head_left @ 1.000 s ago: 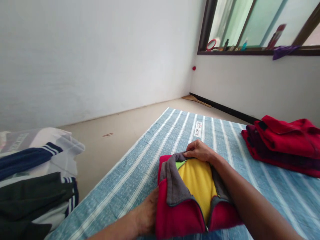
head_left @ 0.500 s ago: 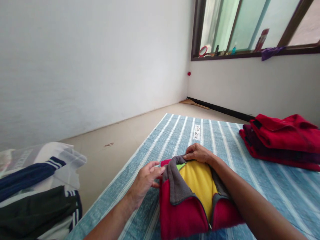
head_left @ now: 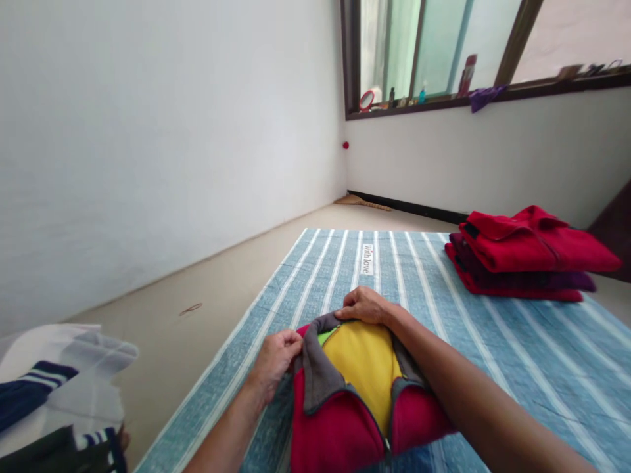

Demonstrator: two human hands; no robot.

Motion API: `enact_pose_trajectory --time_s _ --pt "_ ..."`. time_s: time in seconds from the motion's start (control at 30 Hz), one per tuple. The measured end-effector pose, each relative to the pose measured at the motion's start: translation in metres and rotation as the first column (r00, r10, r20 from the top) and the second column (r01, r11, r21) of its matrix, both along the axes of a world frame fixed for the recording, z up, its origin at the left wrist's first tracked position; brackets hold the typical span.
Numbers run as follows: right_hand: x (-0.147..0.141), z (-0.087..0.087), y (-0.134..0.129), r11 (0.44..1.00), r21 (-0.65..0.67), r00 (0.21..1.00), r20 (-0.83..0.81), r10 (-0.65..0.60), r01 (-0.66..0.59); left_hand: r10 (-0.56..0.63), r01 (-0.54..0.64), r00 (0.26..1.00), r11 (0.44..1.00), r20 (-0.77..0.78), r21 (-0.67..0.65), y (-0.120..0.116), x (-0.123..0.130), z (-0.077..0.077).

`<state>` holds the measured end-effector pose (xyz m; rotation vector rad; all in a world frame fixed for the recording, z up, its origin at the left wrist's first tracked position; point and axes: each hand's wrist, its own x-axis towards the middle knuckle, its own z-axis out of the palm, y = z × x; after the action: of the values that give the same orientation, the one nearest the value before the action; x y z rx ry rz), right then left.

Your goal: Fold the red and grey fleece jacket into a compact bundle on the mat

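A red fleece jacket (head_left: 325, 427) with a grey collar and a yellow lining lies folded on the blue striped sheet (head_left: 236, 394) in front of me. Its front zip is partly undone, so the yellow inside shows. My left hand (head_left: 277, 358) pinches the jacket's left edge beside the collar, fingers closed. At the top of the collar, my right hand (head_left: 363, 305) grips the grey cloth between thumb and fingers. The right forearm crosses over the jacket's right side and hides part of it.
Several folded red and purple garments (head_left: 532, 253) are stacked at the sheet's far right. On the left, clear plastic bags (head_left: 89, 387) and dark clothes with white stripes (head_left: 59, 453) lie near the floor. A hand broom (head_left: 365, 202) rests in the corner, below the window.
My left hand has gone from loosely spread fingers at the jacket's edge to a closed pinch on it. The right hand keeps its hold on the collar. The view has turned right.
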<state>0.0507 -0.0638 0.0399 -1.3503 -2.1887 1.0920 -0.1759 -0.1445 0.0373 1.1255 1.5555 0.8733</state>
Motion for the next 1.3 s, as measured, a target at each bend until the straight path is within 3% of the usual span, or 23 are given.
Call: enact_pose_trajectory --time_s 0.07,0.1,0.17,0.2,0.27,0.33,0.4,0.47,0.53,0.73,0.97,1.1,1.3 --pt "-0.001 0.002 0.000 1.000 0.015 1.000 0.015 -0.009 0.009 0.002 0.020 0.974 0.995 -0.225 0.094 -0.001 -0.001 0.013" --pt "-0.001 0.004 0.000 1.000 0.020 1.000 0.022 -0.010 0.010 0.052 0.022 0.937 0.978 -0.346 0.207 -0.004 0.001 0.022" --pt "-0.002 0.006 0.001 1.000 0.028 0.999 0.036 -0.005 0.005 0.205 0.081 0.834 0.872 -0.512 0.482 -0.012 0.013 0.042" --pt "-0.002 0.006 0.001 1.000 0.031 0.999 0.041 -0.002 0.000 0.191 0.179 0.814 0.816 -0.548 0.550 -0.017 0.024 0.051" --pt "-0.002 0.007 0.002 0.999 0.038 0.999 0.050 -0.001 -0.001 -0.045 0.471 0.754 0.732 -0.656 0.492 -0.027 0.052 0.063" --pt "-0.001 0.008 0.001 0.999 0.045 0.998 0.058 -0.011 0.009 -0.225 0.700 0.559 0.645 -0.798 0.308 -0.032 0.083 0.063" --pt "-0.001 0.010 0.001 0.999 0.040 0.997 0.069 -0.016 0.013 -0.243 0.753 0.374 0.643 -0.895 0.140 -0.030 0.107 0.056" --pt "0.000 0.012 0.002 1.000 0.018 0.997 0.083 -0.004 0.002 -0.234 0.750 0.283 0.658 -0.930 0.062 -0.025 0.119 0.045" --pt "-0.001 0.015 0.004 1.000 -0.011 0.995 0.100 0.017 -0.016 -0.226 0.751 0.268 0.658 -0.936 0.056 -0.021 0.120 0.037" --pt "0.005 0.029 0.017 0.996 -0.028 0.982 0.166 0.090 -0.087 -0.219 0.756 0.325 0.645 -0.920 0.114 -0.017 0.108 0.026" --pt "0.063 0.041 0.020 0.997 -0.021 0.983 0.166 0.082 -0.080 -0.216 0.765 0.352 0.627 -0.911 0.147 -0.014 0.108 0.024" --pt "0.083 0.039 0.015 0.998 -0.057 0.988 0.148 0.046 -0.037 -0.197 0.758 0.370 0.628 -0.908 0.173 -0.014 0.106 0.021" --pt "0.070 0.025 0.017 0.988 -0.105 0.987 0.126 -0.097 0.110 -0.197 0.762 0.331 0.633 -0.923 0.138 -0.015 0.106 0.022"
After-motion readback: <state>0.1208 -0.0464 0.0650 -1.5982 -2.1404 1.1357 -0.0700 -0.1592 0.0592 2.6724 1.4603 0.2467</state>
